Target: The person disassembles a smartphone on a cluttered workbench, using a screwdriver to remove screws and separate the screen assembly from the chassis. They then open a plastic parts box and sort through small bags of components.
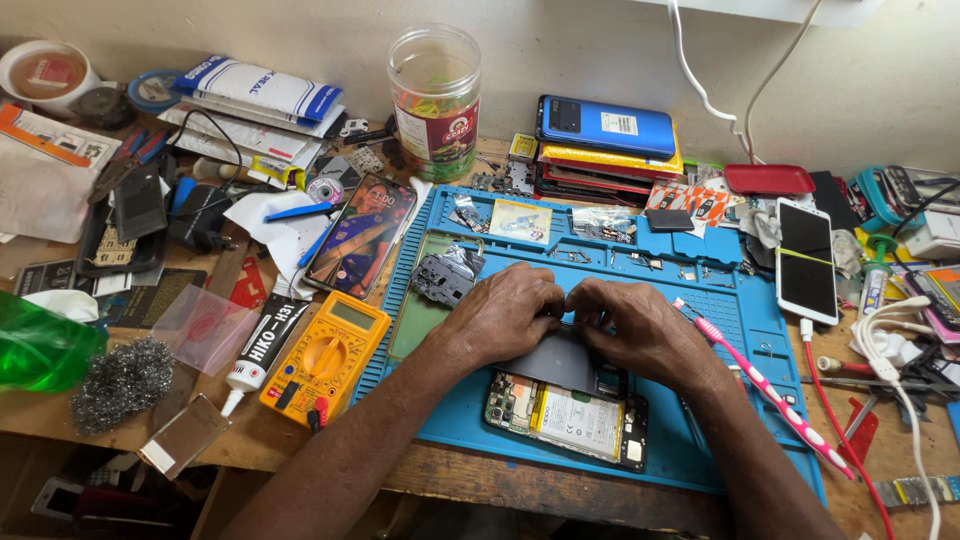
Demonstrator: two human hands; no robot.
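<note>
Item: my left hand point(505, 312) and right hand point(628, 325), fingers pinched together on a grey panel point(556, 360) (opened phone point(568, 415) at 6 o'clock). Mid-disassembly, I judge; next needs careful prying.

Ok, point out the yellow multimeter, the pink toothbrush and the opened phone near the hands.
yellow multimeter point(325, 358), head view, on its round dial.
pink toothbrush point(765, 390), head view, mid-handle.
opened phone point(580, 420), head view, on its battery.

Two bare forearms, no sleeves, no watch or rings visible on left hand point(505, 315) or right hand point(635, 325).
</note>
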